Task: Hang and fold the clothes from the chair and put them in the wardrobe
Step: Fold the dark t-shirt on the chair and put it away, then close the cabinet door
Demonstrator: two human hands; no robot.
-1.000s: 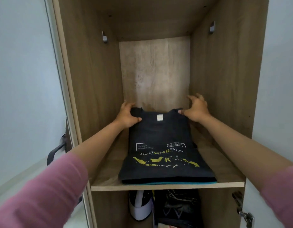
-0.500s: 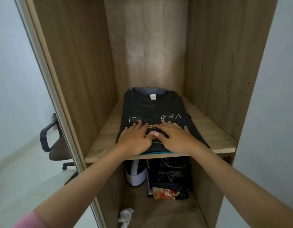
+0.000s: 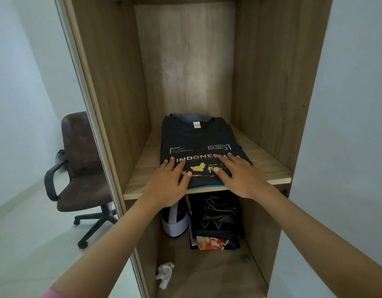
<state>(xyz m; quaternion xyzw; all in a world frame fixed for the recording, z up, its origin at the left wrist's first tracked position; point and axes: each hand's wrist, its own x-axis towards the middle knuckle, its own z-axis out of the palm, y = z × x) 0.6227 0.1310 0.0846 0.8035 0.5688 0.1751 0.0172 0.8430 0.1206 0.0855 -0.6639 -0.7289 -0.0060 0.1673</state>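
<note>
- Folded black T-shirt (image 3: 196,145): on the wardrobe shelf (image 3: 269,166), top of a small stack, collar toward the back panel, print facing up.
- Fingers of left hand (image 3: 167,181): straight and slightly spread, flat on the front left part of the print, thumb near the yellow map.
- Fingers of right hand (image 3: 239,175): also straight and spread, flat on the front right part; nothing pinched, nothing gripped.
- Both palms over the front edge of the stack, both forearms reaching in from below; a pink sleeve (image 3: 50,294) just visible at the left arm.
- Under the shirt: a teal edge (image 3: 207,186) of another garment, so at least two pieces in the pile.
- Lower compartment: dark folded clothes (image 3: 218,220), a white helmet-like object (image 3: 175,222), a crumpled white piece (image 3: 164,275) on the floor board.
- Left of the wardrobe: brown office chair (image 3: 82,160), something dark behind its armrest, hard to identify.
- Step in hand, probably: pressing and smoothing the placed shirt, last touch of putting it away.
- Next move, likely: lift both hands straight up without dragging the fabric, then back to the chair for any remaining clothes.
</note>
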